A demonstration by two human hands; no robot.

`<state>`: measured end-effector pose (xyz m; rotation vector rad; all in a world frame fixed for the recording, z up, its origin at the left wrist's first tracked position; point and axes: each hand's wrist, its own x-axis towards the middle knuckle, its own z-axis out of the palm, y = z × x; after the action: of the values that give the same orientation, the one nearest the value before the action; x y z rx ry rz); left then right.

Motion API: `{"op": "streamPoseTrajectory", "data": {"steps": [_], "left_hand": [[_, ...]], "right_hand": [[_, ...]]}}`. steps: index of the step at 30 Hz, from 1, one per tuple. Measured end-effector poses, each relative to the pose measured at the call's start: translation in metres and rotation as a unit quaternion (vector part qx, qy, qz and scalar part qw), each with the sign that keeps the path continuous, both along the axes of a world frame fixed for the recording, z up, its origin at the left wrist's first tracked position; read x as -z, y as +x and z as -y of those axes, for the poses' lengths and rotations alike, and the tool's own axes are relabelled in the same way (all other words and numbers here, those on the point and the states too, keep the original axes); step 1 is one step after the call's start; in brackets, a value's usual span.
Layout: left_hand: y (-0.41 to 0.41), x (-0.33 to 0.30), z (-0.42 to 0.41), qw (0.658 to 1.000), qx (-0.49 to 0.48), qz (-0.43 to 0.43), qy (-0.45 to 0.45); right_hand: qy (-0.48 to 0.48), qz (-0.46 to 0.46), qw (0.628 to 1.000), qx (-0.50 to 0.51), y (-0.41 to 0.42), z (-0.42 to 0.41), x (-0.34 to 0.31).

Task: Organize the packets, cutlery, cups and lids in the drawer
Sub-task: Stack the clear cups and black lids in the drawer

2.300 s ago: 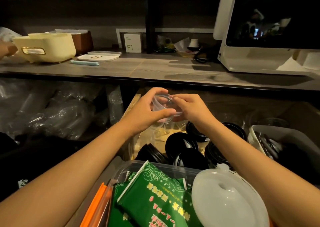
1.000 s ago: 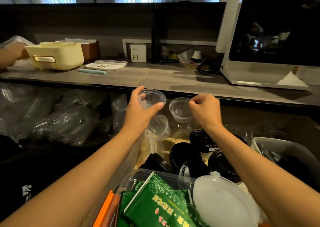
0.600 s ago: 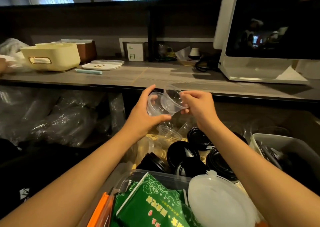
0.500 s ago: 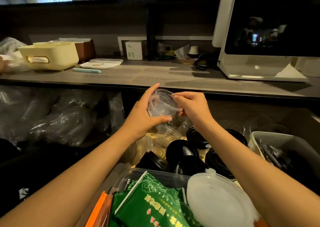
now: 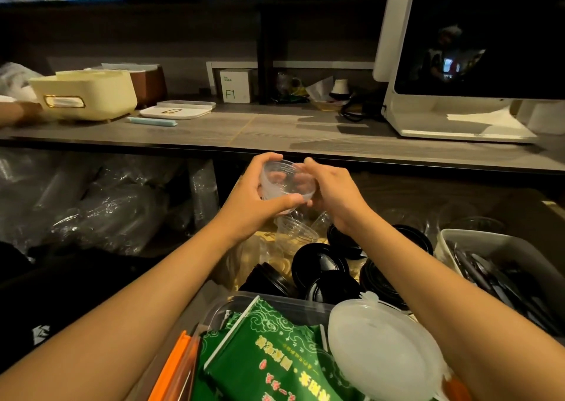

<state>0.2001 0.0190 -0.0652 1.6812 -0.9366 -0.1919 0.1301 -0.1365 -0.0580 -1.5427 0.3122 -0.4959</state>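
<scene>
Above the open drawer, my left hand (image 5: 253, 198) grips a small nested stack of clear plastic cups (image 5: 286, 182), fingers over the top and thumb beneath. My right hand (image 5: 334, 191) holds the stack's right end. Below them another clear cup (image 5: 295, 232) lies in the drawer among several black lids (image 5: 319, 267). Nearer me a clear tub (image 5: 241, 304) holds green packets (image 5: 269, 354), with a white round lid (image 5: 385, 351) beside it. A grey bin (image 5: 489, 241) of dark cutlery (image 5: 495, 281) stands at the right.
A grey counter (image 5: 275, 131) runs overhead of the drawer with a cream box (image 5: 88, 94), a white tray (image 5: 175, 111) and a white monitor (image 5: 477, 64). Bagged clear cups (image 5: 91, 211) fill the shelf at left. An orange strip (image 5: 171, 367) lies by the tub.
A second ago each hand held a separate clear cup. The hands came together and the right cup now sits nested into the stack in my left hand.
</scene>
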Motion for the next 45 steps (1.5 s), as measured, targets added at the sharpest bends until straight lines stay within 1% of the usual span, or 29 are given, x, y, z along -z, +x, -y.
{"op": "streamPoseTrajectory", "data": {"steps": [1,2,3,4,5,7,9,11,12,13,14,15,17,18,19,21,25,27,30,33,36,40,45], "left_hand": [[0.002,0.0,0.0,1.0,-0.015,-0.02,-0.016],[0.004,0.001,0.0,0.998,-0.033,-0.045,-0.038],[0.006,0.001,0.0,0.995,-0.051,-0.066,-0.059],[0.008,0.001,0.0,0.993,-0.064,-0.075,-0.071],[0.009,0.002,0.0,0.992,-0.077,-0.073,-0.073],[0.008,0.001,0.0,0.991,-0.098,-0.059,-0.071],[0.008,0.0,0.0,0.988,-0.115,-0.066,-0.085],[0.007,-0.001,-0.001,0.986,-0.121,-0.075,-0.09],[0.008,-0.001,0.0,0.986,-0.122,-0.074,-0.086],[0.007,0.0,0.0,0.987,-0.123,-0.072,-0.081],[0.007,0.0,0.0,0.987,-0.122,-0.071,-0.077],[0.007,0.0,-0.001,0.987,-0.122,-0.072,-0.074],[0.009,0.001,-0.001,0.989,-0.118,-0.063,-0.061],[0.01,0.002,-0.001,0.991,-0.115,-0.056,-0.05],[0.01,0.003,0.0,0.991,-0.114,-0.051,-0.04],[0.01,0.003,0.001,0.992,-0.113,-0.047,-0.029],[0.009,0.005,0.002,0.994,-0.106,-0.009,0.006],[0.008,0.005,0.003,0.995,-0.1,0.002,0.019],[0.009,0.005,0.003,0.996,-0.083,-0.004,0.026],[0.007,0.004,0.003,0.997,-0.066,0.007,0.041],[0.006,0.004,0.002,0.998,-0.052,0.019,0.042],[0.004,0.002,0.002,0.999,-0.026,0.027,0.021],[0.002,0.001,0.0,1.0,-0.002,0.013,-0.004]], "right_hand": [[0.028,-0.02,0.999,0.002,0.0,0.002,0.003],[0.014,-0.045,0.999,0.014,0.002,0.006,0.007],[-0.048,-0.073,0.996,0.025,0.003,0.011,0.013],[-0.132,-0.101,0.986,0.023,0.003,0.018,0.019],[-0.203,-0.127,0.971,-0.001,0.003,0.023,0.023],[-0.264,-0.171,0.946,-0.079,-0.001,0.027,0.026],[-0.326,-0.207,0.911,-0.144,-0.003,0.022,0.023],[-0.381,-0.226,0.879,-0.174,-0.001,0.018,0.025],[-0.392,-0.228,0.873,-0.179,0.0,0.018,0.026],[-0.39,-0.223,0.876,-0.176,-0.001,0.017,0.025],[-0.373,-0.21,0.89,-0.16,-0.002,0.018,0.023],[-0.341,-0.187,0.912,-0.128,-0.002,0.019,0.021],[-0.243,-0.109,0.963,-0.04,-0.006,0.019,0.013],[-0.191,-0.064,0.98,0.006,-0.008,0.02,0.008],[-0.15,-0.021,0.988,0.043,-0.009,0.021,0.004],[-0.118,0.049,0.987,0.092,-0.01,0.022,-0.003],[-0.176,0.124,0.968,0.13,-0.009,0.019,-0.005],[-0.2,0.161,0.959,0.117,-0.009,0.017,-0.005],[-0.212,0.191,0.957,0.059,-0.009,0.014,-0.007],[-0.24,0.183,0.953,-0.014,-0.01,0.009,-0.007],[-0.279,0.146,0.946,-0.074,-0.011,0.005,-0.006],[-0.292,0.141,0.943,-0.076,-0.012,0.006,-0.008],[-0.251,0.139,0.953,-0.099,-0.013,0.002,-0.011]]}}
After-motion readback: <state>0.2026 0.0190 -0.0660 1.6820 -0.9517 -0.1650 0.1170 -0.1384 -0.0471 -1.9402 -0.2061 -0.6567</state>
